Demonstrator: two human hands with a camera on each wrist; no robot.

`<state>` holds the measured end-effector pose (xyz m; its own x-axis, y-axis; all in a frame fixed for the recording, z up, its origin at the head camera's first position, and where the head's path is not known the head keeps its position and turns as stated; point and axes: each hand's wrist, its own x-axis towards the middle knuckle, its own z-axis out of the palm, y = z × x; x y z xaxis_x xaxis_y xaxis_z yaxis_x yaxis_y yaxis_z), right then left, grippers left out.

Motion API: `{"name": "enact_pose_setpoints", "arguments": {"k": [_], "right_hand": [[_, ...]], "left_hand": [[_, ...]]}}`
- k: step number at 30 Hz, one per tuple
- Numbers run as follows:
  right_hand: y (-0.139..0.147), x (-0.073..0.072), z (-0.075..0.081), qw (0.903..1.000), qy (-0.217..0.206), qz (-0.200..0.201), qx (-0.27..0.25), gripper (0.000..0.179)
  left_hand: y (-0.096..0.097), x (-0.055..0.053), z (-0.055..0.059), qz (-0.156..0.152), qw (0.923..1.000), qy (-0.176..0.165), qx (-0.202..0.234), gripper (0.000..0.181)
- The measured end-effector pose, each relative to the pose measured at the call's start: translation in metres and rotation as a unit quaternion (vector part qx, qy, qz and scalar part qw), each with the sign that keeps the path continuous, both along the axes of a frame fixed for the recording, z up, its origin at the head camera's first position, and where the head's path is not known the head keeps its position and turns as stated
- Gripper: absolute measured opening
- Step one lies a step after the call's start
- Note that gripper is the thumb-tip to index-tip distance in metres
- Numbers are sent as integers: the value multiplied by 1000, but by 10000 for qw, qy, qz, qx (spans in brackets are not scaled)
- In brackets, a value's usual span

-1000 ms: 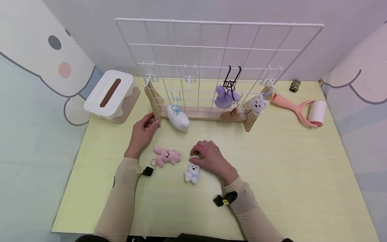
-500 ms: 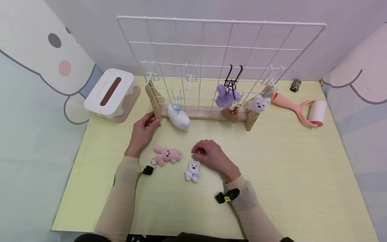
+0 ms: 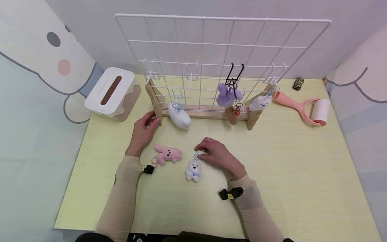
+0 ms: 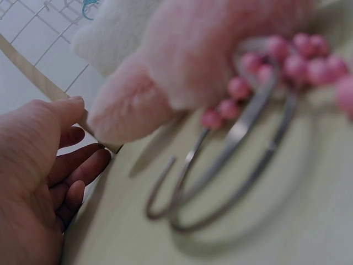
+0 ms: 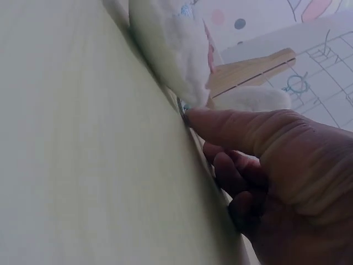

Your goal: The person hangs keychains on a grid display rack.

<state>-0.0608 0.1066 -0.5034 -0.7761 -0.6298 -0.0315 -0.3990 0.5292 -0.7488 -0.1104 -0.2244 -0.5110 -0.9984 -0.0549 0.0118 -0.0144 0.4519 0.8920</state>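
White plush makes up the bear keychain (image 3: 193,171), face up on the near middle of the counter (image 3: 302,185). I see the right hand (image 3: 220,155) at its ring (image 3: 196,155): thumb touching, forefinger bent close by, but whether that grip pinches I cannot tell. Just left lies a pink plush (image 3: 169,154). Farther left, the left hand (image 3: 142,132) touches the wooden foot (image 3: 154,101) of the wire rack (image 3: 208,113), its fingers bent; I cannot tell whether that grip clasps. Far right lies an orange lint roller (image 3: 290,103).

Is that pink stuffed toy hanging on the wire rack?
No, the pink stuffed toy lies on the table, beside the white bear toy.
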Motion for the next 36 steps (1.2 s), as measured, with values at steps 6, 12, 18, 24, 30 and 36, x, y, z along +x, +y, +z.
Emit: {"name": "enact_pose_setpoints", "arguments": {"k": [6, 12, 18, 24, 30, 36], "right_hand": [[-3, 1, 0, 9995, 220, -15, 231, 15], [-4, 2, -1, 9992, 364, -36, 185, 11], [-2, 1, -3, 9993, 341, -84, -97, 7], [-1, 0, -3, 9987, 134, -262, -409, 5], [0, 0, -4, 9975, -43, -436, -557, 3], [-2, 1, -3, 9902, -160, -1007, -950, 16]], "left_hand": [[0, 0, -1, 5, 10000, 36, -8, 47], [-1, 0, -1, -14, 10000, 89, 4, 46], [0, -1, -2, -31, 9999, 128, 30, 46], [-1, -1, -3, -15, 9999, 132, 49, 45], [0, -2, -1, -14, 9999, 103, 36, 46], [-1, -1, -2, -13, 9999, 90, 45, 46]]}}
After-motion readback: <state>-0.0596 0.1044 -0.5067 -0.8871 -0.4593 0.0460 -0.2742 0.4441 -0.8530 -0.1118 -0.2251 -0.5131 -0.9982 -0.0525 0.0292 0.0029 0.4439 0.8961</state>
